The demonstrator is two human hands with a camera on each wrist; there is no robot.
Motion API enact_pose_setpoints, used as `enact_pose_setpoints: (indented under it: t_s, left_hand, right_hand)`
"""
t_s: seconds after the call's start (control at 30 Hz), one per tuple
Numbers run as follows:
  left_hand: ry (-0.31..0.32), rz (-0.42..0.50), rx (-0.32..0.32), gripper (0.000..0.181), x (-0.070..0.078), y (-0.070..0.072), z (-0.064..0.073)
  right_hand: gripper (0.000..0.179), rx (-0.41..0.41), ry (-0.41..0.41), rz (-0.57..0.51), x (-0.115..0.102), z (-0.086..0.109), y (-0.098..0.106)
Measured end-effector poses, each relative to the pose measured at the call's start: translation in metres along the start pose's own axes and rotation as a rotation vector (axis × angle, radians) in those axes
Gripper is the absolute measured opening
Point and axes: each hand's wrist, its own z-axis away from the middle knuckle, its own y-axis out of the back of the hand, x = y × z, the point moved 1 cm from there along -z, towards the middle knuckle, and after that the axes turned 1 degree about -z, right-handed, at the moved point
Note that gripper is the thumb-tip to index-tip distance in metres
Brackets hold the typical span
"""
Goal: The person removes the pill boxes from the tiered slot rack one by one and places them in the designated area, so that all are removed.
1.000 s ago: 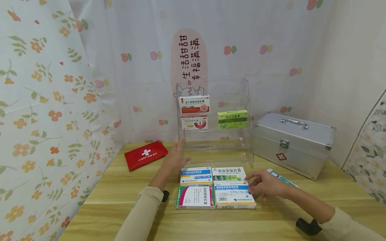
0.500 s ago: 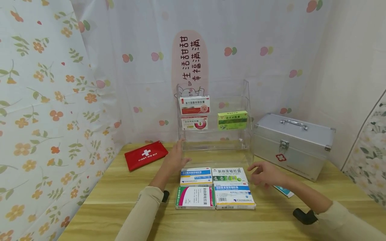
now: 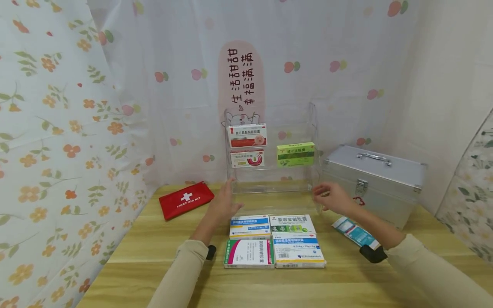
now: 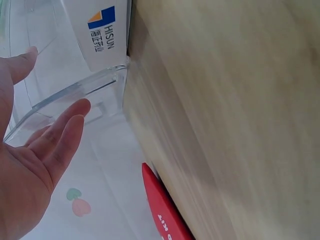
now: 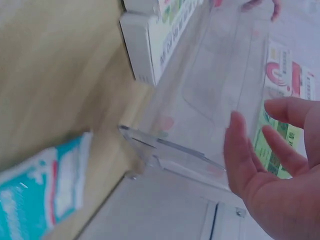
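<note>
A clear acrylic display rack (image 3: 273,187) stands on the table. My left hand (image 3: 221,206) is at its left side panel, fingers relaxed and nothing held; the left wrist view shows thumb and fingers on either side of the panel's edge. My right hand (image 3: 332,197) is raised beside the rack's right side, fingers loosely bent around nothing. In front of the rack lie medicine boxes in two rows: a blue-and-white box (image 3: 250,226), a white-and-green box (image 3: 292,224), a green-and-magenta box (image 3: 249,253) and another blue-and-white box (image 3: 299,251).
On the rack stand a red-and-white box (image 3: 247,135), a pink-and-white box (image 3: 247,158) and a green box (image 3: 295,154). A red first aid pouch (image 3: 186,199) lies left, a silver metal case (image 3: 339,174) stands right. A teal-and-white packet (image 3: 358,233) lies near the right forearm.
My right hand has left the front-right blue-and-white box and moved up and back to the rack's right side, uncovering more of the teal packet. The left hand has stayed in place.
</note>
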Motion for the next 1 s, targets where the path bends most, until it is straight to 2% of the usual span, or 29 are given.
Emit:
enact_pose_setpoints:
  t_s: [0.13,0.27,0.43,0.6,0.8,1.0]
  left_hand:
    - [-0.009,-0.015,0.011,0.096,-0.003,0.003,0.000]
    - [-0.003,0.014,0.002,0.097,-0.002,0.005,-0.001]
    - [0.014,0.066,-0.006,0.096,-0.001,0.004,-0.001]
    - [0.033,0.063,-0.012,0.096,0.000,0.001,0.001]
    - [0.047,0.062,-0.017,0.096,0.000,0.004,0.000]
    - [0.040,0.052,-0.017,0.096,-0.001,0.001,-0.001]
  right_hand:
    - [0.030,0.069,0.065,0.048,-0.010,-0.018,0.005]
    - [0.031,0.155,0.111,0.089,-0.019,-0.033,0.012]
    - [0.031,0.254,0.181,0.220,-0.028,-0.048,0.018]
    - [0.033,0.328,0.263,0.308,-0.033,-0.065,0.021]
    - [0.030,0.367,0.326,0.316,-0.038,-0.083,0.026]
    - [0.027,0.332,0.274,0.361,-0.043,-0.091,0.032]
